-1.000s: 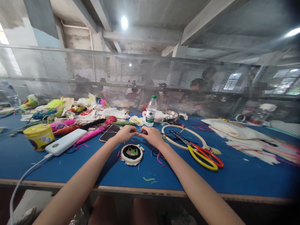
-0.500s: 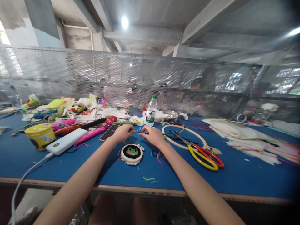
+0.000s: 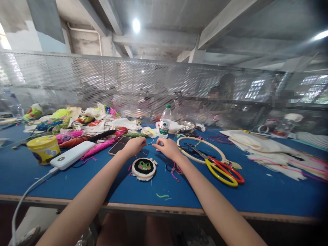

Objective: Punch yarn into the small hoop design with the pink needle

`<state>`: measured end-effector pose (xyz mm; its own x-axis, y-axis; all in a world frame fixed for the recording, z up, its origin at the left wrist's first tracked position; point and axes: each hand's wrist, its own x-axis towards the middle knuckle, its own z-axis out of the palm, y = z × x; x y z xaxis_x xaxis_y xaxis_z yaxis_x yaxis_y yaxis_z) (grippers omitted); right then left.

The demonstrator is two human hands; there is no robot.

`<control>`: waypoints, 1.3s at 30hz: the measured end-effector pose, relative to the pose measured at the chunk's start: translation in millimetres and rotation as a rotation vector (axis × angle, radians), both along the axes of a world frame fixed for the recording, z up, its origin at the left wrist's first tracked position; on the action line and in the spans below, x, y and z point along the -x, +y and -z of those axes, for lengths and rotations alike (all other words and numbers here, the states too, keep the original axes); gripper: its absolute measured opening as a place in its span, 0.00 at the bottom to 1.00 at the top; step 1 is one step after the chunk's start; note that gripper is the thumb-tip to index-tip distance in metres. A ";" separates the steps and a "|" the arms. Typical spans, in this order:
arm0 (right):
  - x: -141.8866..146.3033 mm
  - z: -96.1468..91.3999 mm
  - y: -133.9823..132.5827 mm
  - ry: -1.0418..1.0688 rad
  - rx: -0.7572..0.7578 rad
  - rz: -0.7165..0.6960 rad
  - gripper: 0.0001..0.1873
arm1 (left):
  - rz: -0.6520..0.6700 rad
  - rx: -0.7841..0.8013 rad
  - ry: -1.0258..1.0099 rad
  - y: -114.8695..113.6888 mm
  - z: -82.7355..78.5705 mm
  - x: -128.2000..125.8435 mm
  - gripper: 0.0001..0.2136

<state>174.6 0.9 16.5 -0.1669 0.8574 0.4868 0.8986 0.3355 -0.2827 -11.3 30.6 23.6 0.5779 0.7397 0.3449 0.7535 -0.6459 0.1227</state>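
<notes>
My left hand and my right hand are held out over the blue table, fingertips pinched and a short gap between them. A thin thread seems to run between the two pinches, too fine to make out. Just below the hands lies a small round embroidery hoop with a green figure on black. A dark phone lies by my left hand. Loose pink and dark yarn ends lie under my right wrist.
Yellow and red scissors lie on a large empty wooden hoop to the right. A water bottle, white power bank, yellow tub, yarn piles and white cloth surround them. A perforated metal screen backs the table.
My hands touched at the fingertips a second ago and have drawn slightly apart, the left to the left and the right to the right.
</notes>
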 end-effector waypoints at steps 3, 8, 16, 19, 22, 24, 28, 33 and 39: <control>-0.6 -1.3 -0.9 0.005 -0.010 -0.019 0.15 | 0.024 0.015 -0.005 0.8 1.1 -0.6 0.07; 0.9 -2.9 -2.6 0.035 -0.041 0.002 0.15 | 0.087 0.070 -0.013 3.1 5.5 -2.3 0.07; -0.2 -1.9 0.5 0.082 -0.055 0.094 0.13 | 0.303 0.144 -0.114 0.6 5.2 -7.8 0.05; -3.1 0.1 3.4 0.114 -0.024 0.107 0.13 | 0.323 0.145 -0.192 -2.7 1.6 -9.2 0.06; -5.2 3.2 5.3 0.163 0.034 0.073 0.14 | 0.283 0.121 -0.269 -5.5 -2.5 -9.3 0.07; -5.2 5.8 6.6 0.215 0.078 0.022 0.16 | 0.240 0.091 -0.301 -6.2 -4.8 -8.8 0.07; -2.7 10.0 11.6 0.397 0.187 -0.099 0.16 | 0.163 0.028 -0.300 -4.5 -5.4 -7.2 0.07; 0.8 10.1 15.7 0.645 0.366 -0.294 0.15 | 0.143 -0.014 -0.225 -2.3 -1.7 -7.0 0.07; 6.1 15.0 14.2 0.760 0.441 -0.395 0.18 | 0.118 -0.027 -0.163 -7.7 -3.8 -8.4 0.08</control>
